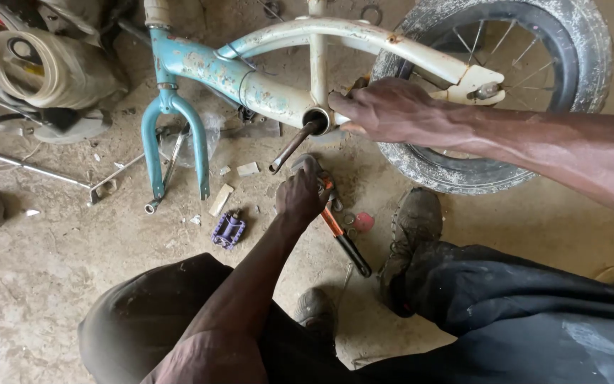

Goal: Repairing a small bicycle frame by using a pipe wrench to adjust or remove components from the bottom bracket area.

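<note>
So the worn pale-blue and cream kids' bike frame (264, 78) lies on the dirt floor, bare rusty crank axle (294, 146) poking out. Right hand (392, 110) clamps the bottom bracket; left hand (300, 193) closes around orange-handled pliers (339, 231). Purple pedal (228, 230) already off, reassembly remains.

Your left hand (300, 195) covers the head of the orange-handled tool (342, 238) on the floor, so you cannot tell what kind of jaws it has or whether your fingers close on it. Your right hand (392, 110) hides the far side of the bottom bracket shell (318, 121) and part of the rear wheel (506, 92) behind it. The top edge cuts off the bicycle frame (250, 71) at the head tube and seat tube. At the left edge a bundle of pale tubing (44, 67) and metal rods (23, 167) run out of view. The small bits by the pink disc (364, 222) are too small to identify.
</note>
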